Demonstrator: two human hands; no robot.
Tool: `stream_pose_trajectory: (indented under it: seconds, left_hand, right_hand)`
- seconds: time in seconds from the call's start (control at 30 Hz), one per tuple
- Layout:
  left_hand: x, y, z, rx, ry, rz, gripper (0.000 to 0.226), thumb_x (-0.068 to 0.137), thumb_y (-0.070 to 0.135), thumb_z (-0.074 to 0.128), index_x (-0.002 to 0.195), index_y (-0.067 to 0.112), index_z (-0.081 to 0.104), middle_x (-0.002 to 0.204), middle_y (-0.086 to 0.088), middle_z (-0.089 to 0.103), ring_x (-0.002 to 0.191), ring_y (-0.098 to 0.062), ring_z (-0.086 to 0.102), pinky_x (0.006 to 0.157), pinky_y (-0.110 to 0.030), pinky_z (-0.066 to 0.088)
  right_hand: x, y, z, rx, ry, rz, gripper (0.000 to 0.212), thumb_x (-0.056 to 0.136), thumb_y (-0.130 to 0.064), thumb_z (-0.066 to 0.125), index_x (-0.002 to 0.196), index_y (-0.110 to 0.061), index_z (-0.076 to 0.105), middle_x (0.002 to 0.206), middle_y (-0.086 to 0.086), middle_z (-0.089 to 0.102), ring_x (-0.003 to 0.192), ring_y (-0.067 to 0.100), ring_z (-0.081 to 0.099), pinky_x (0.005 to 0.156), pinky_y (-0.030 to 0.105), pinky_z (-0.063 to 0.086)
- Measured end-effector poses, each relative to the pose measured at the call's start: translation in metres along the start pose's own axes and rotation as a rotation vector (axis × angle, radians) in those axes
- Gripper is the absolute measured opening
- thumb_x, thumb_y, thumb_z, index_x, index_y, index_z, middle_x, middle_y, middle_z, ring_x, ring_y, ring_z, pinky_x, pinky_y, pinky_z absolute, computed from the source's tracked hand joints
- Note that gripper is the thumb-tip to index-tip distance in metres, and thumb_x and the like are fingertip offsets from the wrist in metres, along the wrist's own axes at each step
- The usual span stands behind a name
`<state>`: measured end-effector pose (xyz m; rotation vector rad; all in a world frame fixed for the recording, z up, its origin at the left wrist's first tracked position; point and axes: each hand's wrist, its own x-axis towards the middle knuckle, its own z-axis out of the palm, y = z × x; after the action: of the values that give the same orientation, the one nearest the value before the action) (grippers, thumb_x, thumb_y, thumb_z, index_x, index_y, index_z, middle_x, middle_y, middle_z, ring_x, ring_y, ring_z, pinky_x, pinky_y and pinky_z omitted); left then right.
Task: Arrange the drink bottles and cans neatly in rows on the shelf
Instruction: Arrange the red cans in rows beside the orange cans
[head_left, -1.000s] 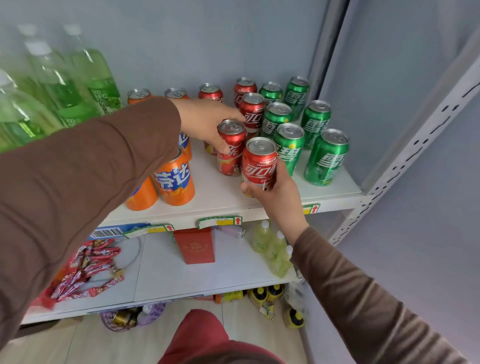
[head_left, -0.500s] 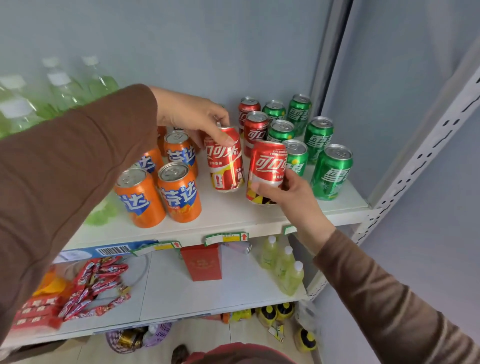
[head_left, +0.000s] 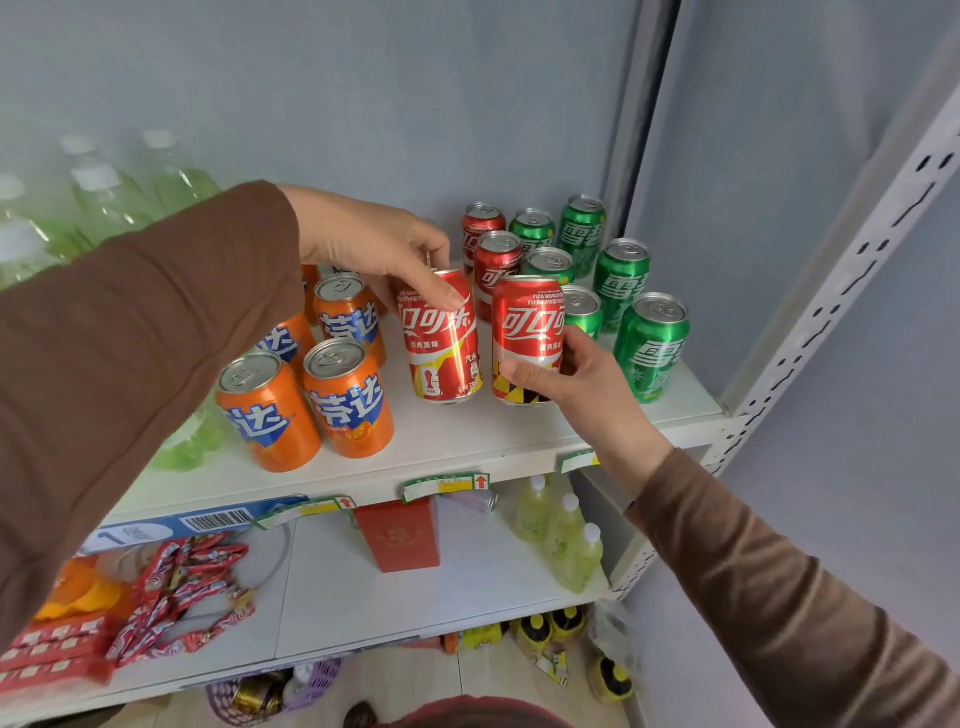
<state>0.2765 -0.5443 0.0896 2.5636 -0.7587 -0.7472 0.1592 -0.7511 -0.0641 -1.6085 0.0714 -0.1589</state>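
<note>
On the white shelf (head_left: 467, 447) stand rows of cans. My left hand (head_left: 374, 244) grips the top of a red cola can (head_left: 444, 348), which tilts slightly. My right hand (head_left: 576, 379) holds a second red cola can (head_left: 527, 332) low on its side, just right of the first. Two more red cans (head_left: 496, 260) stand behind them. Several green cans (head_left: 649, 348) fill the right end. Several orange cans (head_left: 348, 400) stand left of the red ones. Green bottles (head_left: 104, 192) are blurred at the far left, partly hidden by my left sleeve.
A grey wall backs the shelf and a perforated upright (head_left: 831, 322) bounds it on the right. The lower shelf (head_left: 332, 587) carries a red box (head_left: 402, 535), small pale bottles (head_left: 566, 540) and red snack packets (head_left: 176, 597). Bottles and a basket lie on the floor.
Both hands have drawn their red cans toward the shelf's front, side by side. My view has dropped lower, so the cans now show their sides.
</note>
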Motion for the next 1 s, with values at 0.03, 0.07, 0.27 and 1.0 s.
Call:
stream_pose_trajectory:
  seconds: [0.03, 0.07, 0.27, 1.0]
  left_hand:
    - [0.001, 0.001, 0.004, 0.031, 0.003, 0.006, 0.086, 0.048, 0.066, 0.085, 0.111, 0.013, 0.061, 0.106, -0.004, 0.074, 0.092, -0.019, 0.074, 0.079, -0.035, 0.062]
    - [0.001, 0.001, 0.009, 0.071, 0.002, 0.015, 0.077, 0.053, 0.060, 0.085, 0.109, 0.013, 0.060, 0.104, -0.004, 0.073, 0.090, -0.018, 0.073, 0.077, -0.034, 0.061]
    - [0.006, 0.002, 0.034, 0.414, 0.036, 0.019, 0.061, 0.060, 0.061, 0.083, 0.099, 0.023, 0.056, 0.096, 0.002, 0.067, 0.087, -0.020, 0.064, 0.076, -0.039, 0.052]
    - [0.006, 0.007, 0.047, 0.451, -0.033, -0.095, 0.077, 0.064, 0.055, 0.085, 0.124, 0.018, 0.055, 0.115, -0.001, 0.067, 0.084, -0.011, 0.058, 0.064, -0.018, 0.046]
  right_hand:
    - [0.000, 0.003, -0.001, -0.009, -0.004, -0.004, 0.054, 0.077, -0.018, 0.088, 0.125, -0.013, 0.064, 0.112, 0.002, 0.077, 0.099, 0.015, 0.074, 0.082, 0.025, 0.059]
    - [0.000, 0.006, -0.001, -0.020, -0.008, -0.010, 0.055, 0.076, -0.016, 0.089, 0.125, -0.013, 0.063, 0.111, 0.002, 0.076, 0.097, 0.013, 0.074, 0.079, 0.023, 0.059]
    - [-0.001, 0.031, 0.001, -0.100, -0.010, -0.045, 0.064, 0.072, -0.012, 0.092, 0.127, -0.018, 0.060, 0.113, 0.000, 0.076, 0.103, 0.015, 0.072, 0.089, 0.030, 0.060]
    - [0.000, 0.033, 0.001, -0.223, -0.123, -0.042, 0.079, 0.065, -0.056, 0.089, 0.132, -0.030, 0.055, 0.123, -0.009, 0.072, 0.114, 0.010, 0.068, 0.104, 0.045, 0.054]
